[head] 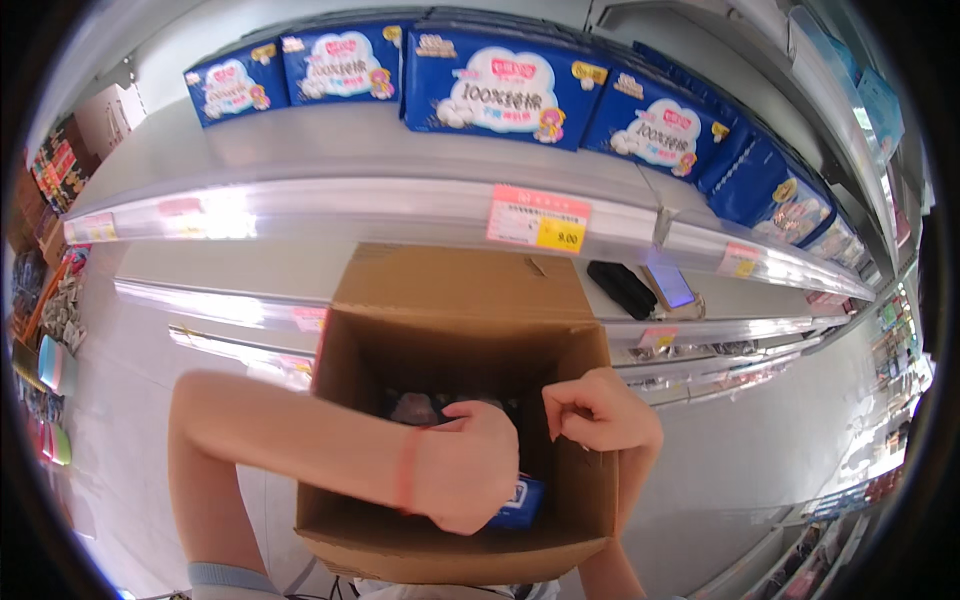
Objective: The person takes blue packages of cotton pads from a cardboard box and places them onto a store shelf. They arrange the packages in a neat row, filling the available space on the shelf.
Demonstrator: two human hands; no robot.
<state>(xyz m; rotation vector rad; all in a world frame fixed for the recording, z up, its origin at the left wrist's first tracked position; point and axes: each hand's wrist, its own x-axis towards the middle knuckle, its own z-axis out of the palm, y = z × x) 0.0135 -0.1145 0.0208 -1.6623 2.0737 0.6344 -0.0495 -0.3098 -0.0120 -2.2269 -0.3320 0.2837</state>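
Observation:
An open cardboard box [465, 562] stands before me against the shelves. My left hand [469, 469], a red band at its wrist, is over the box's opening; its fingers are hidden, so I cannot tell whether it grips anything. Partly behind it, inside the box, lies a blue package [523, 504]. Other packages, dim and blurred, lie deeper in the box. My right hand [600, 412] is at the box's right wall, its fingers curled, with nothing visible in them. Several blue packages [495, 90] stand in a row on the upper shelf.
The upper shelf's edge [375, 214] carries price tags and runs across above the box. On the shelf below lie a phone [670, 283] and a black pouch-like item [621, 289]. Colourful goods line the far left; a low rack [780, 555] stands at lower right.

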